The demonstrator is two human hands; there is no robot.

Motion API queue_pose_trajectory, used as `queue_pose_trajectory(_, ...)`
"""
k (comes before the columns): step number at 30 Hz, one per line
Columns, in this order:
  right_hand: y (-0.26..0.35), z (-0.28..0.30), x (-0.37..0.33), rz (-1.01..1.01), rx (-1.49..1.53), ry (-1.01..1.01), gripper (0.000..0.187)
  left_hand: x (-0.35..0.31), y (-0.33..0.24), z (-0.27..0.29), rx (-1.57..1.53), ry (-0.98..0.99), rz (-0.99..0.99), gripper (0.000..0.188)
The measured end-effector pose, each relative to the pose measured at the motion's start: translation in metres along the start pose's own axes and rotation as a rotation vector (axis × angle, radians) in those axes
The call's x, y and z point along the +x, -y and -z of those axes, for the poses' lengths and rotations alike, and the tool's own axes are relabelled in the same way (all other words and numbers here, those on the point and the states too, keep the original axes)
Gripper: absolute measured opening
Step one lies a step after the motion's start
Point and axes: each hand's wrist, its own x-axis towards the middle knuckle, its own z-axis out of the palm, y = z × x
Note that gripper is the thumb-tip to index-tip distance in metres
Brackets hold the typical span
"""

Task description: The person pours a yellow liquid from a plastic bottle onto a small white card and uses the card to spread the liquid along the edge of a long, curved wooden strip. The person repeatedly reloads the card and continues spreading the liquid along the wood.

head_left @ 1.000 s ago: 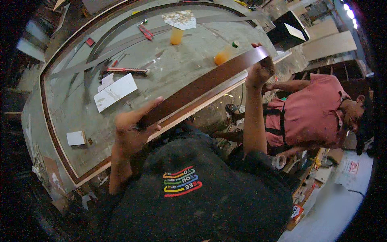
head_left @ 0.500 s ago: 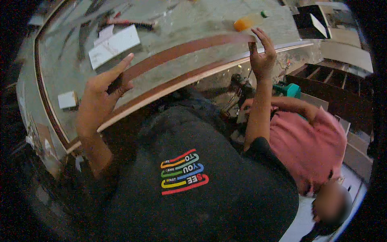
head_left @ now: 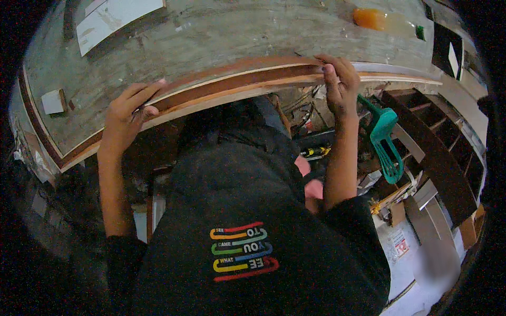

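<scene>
A thin, flexible brown strip stretches between my two hands, just above the near border of a large grey-green panel. My left hand pinches its left end, thumb toward me and fingers on the far side. At the right end my right hand is closed on it, thumb on top. Below the strip, the panel's edge shows a brown band with a pale outer lip. Whether the strip touches the panel along its whole length, I cannot tell.
White boards lie at the far left, and a small white block nearer. A bottle of orange liquid lies on its side at the far right. Right of me are a green plastic chair, a dark shelved cabinet and a partly hidden person in pink.
Both hands have brought the strip toward me, down to the panel's near border. My view has shifted, and the person in pink is now mostly hidden behind my right arm and body.
</scene>
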Motion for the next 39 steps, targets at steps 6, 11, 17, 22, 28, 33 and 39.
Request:
queue_pose_trajectory(6, -0.016, 0.013, 0.017, 0.022, -0.024, 0.188, 0.016, 0.012, -0.001, -0.003, 0.163, 0.255, 0.068, 0.048)
queue_pose_trajectory(11, -0.025, 0.018, 0.024, 0.102, -0.084, 0.353, 0.021, 0.016, -0.012, -0.009, 0.207, 0.318, 0.12, 0.043)
queue_pose_trajectory(17, -0.037, 0.009, 0.035, 0.153, -0.104, 0.407, 0.026, 0.02, -0.014, -0.018, 0.171, 0.263, 0.144, 0.043)
queue_pose_trajectory(22, -0.038, 0.004, 0.039, 0.118, -0.076, 0.417, 0.028, 0.021, -0.016, -0.016, 0.173, 0.274, 0.195, 0.042)
queue_pose_trajectory(28, -0.038, 0.005, 0.045, 0.029, -0.016, 0.491, 0.021, 0.024, -0.021, -0.018, 0.066, 0.209, 0.336, 0.04)
queue_pose_trajectory(33, -0.037, 0.007, 0.047, 0.065, -0.045, 0.454, 0.024, 0.023, -0.024, -0.018, 0.018, 0.105, 0.382, 0.034)
queue_pose_trajectory(39, -0.033, 0.005, 0.045, -0.023, -0.005, 0.456, 0.024, 0.022, -0.017, -0.02, -0.031, 0.066, 0.339, 0.027)
